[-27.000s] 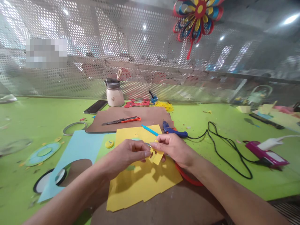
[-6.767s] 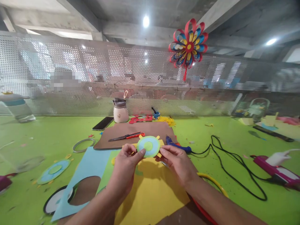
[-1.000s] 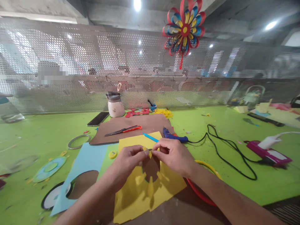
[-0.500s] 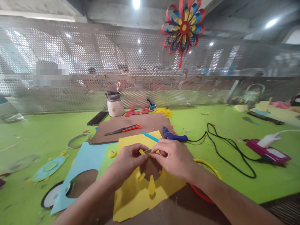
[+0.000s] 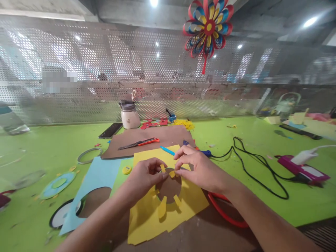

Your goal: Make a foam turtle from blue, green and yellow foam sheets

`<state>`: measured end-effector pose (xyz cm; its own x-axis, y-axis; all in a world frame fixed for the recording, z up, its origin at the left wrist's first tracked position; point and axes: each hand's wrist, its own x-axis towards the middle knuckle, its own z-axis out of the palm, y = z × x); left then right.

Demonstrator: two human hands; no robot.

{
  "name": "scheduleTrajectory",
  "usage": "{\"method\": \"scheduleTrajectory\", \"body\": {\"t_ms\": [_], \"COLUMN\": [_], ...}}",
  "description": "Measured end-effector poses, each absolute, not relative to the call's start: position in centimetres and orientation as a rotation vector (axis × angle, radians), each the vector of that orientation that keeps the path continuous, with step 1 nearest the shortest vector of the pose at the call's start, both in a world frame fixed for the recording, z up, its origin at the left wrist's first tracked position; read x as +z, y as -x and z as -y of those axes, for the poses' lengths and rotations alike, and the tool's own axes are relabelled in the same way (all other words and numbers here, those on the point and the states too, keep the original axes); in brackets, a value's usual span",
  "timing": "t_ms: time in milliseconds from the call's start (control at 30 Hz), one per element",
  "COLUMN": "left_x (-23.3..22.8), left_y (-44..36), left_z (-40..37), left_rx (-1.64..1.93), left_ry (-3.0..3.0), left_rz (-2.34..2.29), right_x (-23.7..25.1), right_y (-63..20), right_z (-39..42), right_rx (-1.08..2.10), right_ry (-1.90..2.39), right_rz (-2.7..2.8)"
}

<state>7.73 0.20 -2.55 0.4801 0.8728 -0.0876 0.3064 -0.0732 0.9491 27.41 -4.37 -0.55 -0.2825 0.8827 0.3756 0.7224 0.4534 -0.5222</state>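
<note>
A: We've got the disc (image 5: 170,186) face down over the yellow sheet (image 5: 162,213) — brown back up, yellow tabs sticking out round the rim. It sits between the two hands, at the near middle of the table (image 5: 236,164).

B: Grip?

A: Left hand (image 5: 143,175) closed on the rim at upper left, thumb and fingertips pinching a tab. Right hand (image 5: 201,168) pinches a small yellow tab (image 5: 172,173) at the top edge; the other fingers are curled loosely.

B: How will it handle?

A: Light, thin, floppy — we judge it as paper or foam sheet. Tabs look weak at the root, so a pull there could tear or crease them. Better to hold by the rim between tabs, fingers flat on the back, and press tabs down, not tug.

B: Slippery?

A: Doesn't look it; matte surface. We can't tell if there's wet glue on it.

B: Around it?

A: Blue sheet (image 5: 91,189) with a round cut-out to the left, brown sheet (image 5: 168,134) behind with a cutter (image 5: 139,142) on it. Glue gun (image 5: 204,152) just past the right hand, its cord (image 5: 252,164) looping right. Red hoop (image 5: 225,217) under the right forearm.
</note>
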Motion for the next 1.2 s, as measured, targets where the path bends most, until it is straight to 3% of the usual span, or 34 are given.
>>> {"method": "scheduleTrajectory", "body": {"t_ms": [767, 967, 1200], "left_x": [-2.4, -2.1, -1.3], "left_y": [-8.7, -8.0, -6.5], "left_z": [0.4, 0.0, -1.4], "left_rx": [0.723, 0.724, 0.882], "left_ry": [-1.617, -1.554, -1.551], "left_rz": [-1.046, -1.043, -1.026], "right_x": [-1.5, -0.8, -0.9], "right_y": [-26.0, -27.2, -32.6], "right_z": [4.5, 4.0, 0.6], "right_rx": [0.188, 0.312, 0.345], "right_ry": [1.336, 1.286, 1.632], "right_rz": [2.168, 1.967, 1.852]}}
